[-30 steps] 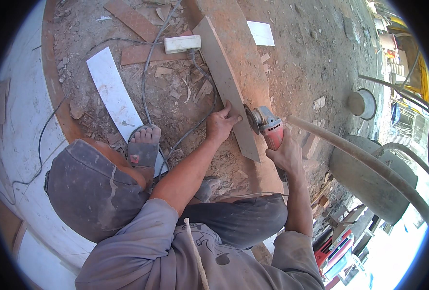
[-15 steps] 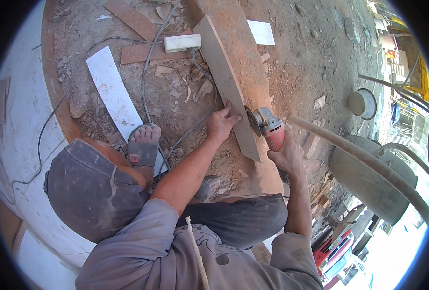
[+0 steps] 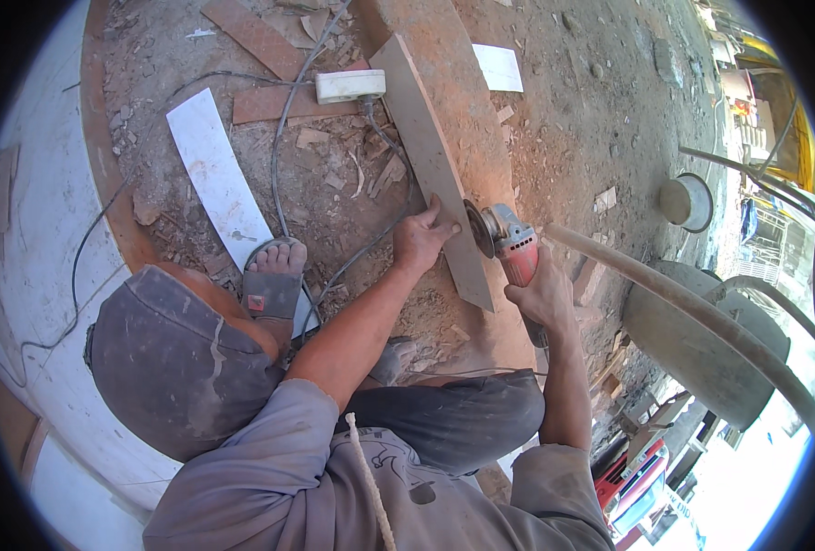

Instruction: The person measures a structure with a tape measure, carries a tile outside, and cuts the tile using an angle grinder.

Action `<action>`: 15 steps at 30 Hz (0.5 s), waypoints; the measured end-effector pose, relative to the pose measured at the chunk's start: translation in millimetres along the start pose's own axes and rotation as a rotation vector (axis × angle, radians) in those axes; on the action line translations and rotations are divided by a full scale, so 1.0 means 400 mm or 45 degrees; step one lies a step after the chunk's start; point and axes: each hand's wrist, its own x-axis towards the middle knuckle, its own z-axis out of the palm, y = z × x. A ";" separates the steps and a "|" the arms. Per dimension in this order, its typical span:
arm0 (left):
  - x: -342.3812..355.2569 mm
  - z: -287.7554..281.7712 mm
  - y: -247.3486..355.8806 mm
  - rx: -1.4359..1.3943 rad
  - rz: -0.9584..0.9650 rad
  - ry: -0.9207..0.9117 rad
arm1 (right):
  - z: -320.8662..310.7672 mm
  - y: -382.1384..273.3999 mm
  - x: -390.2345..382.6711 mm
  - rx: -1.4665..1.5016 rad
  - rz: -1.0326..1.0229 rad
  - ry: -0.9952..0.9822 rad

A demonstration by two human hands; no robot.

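My left hand (image 3: 421, 237) grips the left edge of a long narrow tile strip (image 3: 430, 165), thumb and fingers closed round its lower part. The strip lies slanted along a dusty reddish ledge (image 3: 444, 64). In my right hand (image 3: 545, 292) is a red and grey angle grinder (image 3: 518, 257), its body wrapped by my fingers. The grinder's dark disc (image 3: 479, 230) stands at the strip's right edge, just across from my left hand; whether it touches the edge I cannot tell.
A white extension socket (image 3: 351, 86) with a plugged-in cord sits left of the strip's far end. A white tile offcut (image 3: 215, 170) lies by my sandalled foot (image 3: 275, 271). To the right are a wooden handle (image 3: 646, 271), a large grey tub (image 3: 701, 340) and a small bucket (image 3: 686, 202).
Both hands, the strip and the grinder hold nearly the same places. The whole view has shifted only slightly.
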 end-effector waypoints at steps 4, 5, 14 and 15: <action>0.003 0.002 0.003 0.010 0.008 -0.025 | -0.009 -0.010 0.002 0.000 0.014 -0.012; 0.000 0.001 0.011 0.025 -0.005 -0.036 | -0.007 -0.006 0.001 -0.002 0.020 -0.010; -0.002 -0.004 0.013 0.064 0.021 -0.031 | 0.005 -0.005 0.006 -0.015 0.013 0.000; -0.002 -0.005 0.014 0.043 0.026 -0.026 | 0.004 -0.005 0.005 -0.002 0.015 0.004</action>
